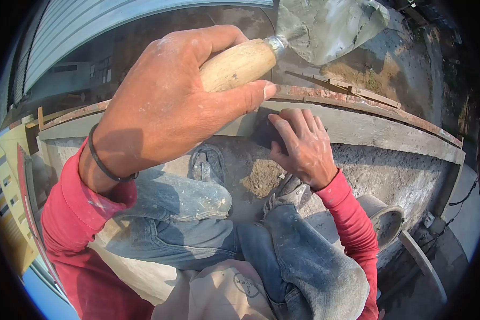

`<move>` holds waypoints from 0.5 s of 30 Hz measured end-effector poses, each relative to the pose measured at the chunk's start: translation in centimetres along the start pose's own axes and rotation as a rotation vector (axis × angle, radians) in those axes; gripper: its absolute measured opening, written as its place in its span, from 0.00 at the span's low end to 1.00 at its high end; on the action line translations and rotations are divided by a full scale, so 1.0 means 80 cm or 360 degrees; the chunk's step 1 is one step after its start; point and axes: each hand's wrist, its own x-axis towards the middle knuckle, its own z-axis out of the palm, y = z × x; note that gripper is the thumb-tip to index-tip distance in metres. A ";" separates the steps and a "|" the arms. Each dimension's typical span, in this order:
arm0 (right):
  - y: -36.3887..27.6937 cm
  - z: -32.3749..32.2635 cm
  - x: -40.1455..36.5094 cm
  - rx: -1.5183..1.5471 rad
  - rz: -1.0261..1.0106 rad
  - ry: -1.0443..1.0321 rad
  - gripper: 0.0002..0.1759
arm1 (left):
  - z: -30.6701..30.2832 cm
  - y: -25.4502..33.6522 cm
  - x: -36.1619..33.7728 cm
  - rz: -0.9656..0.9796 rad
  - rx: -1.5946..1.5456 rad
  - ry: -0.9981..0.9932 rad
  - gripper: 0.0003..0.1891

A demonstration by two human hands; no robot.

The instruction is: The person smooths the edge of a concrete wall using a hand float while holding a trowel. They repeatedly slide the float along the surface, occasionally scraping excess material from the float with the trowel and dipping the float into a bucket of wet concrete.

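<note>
My left hand (170, 98) is wrapped round the wooden handle (239, 65) of a trowel, close to the camera. The trowel's blade (330, 29), smeared with wet grey mortar, points to the upper right. Beyond and below it, my right hand (304, 141) is at the inner edge of a long grey plastered ledge (368, 128). Its bent fingers rest on a dark flat piece (262, 128) lying against the ledge. Part of that piece is hidden behind my left thumb and my right fingers.
A bucket (381, 218) and a wooden board (424, 266) are at the lower right. Crumbled mortar (264, 178) lies on the floor between my shoes. Wooden strips (357, 93) run outside the ledge, with ground far below. A corrugated roof (90, 32) is at the upper left.
</note>
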 end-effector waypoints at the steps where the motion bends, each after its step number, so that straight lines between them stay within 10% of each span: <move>1: 0.015 -0.002 -0.001 -0.0122 0.0097 0.0100 0.30 | 0.000 0.000 -0.001 0.0002 0.0011 0.0000 0.17; 7: -0.003 -0.020 -0.045 0.0220 -0.0113 -0.0253 0.33 | -0.002 0.001 0.001 0.0005 0.0073 -0.0017 0.18; 12: 0.083 -0.051 -0.061 -0.0289 0.0552 0.0453 0.31 | 0.001 0.005 0.002 -0.0074 0.0025 -0.0069 0.19; 15: 0.066 -0.046 -0.068 -0.0182 0.0455 0.0260 0.30 | 0.002 0.005 0.002 0.0042 0.0067 -0.0058 0.19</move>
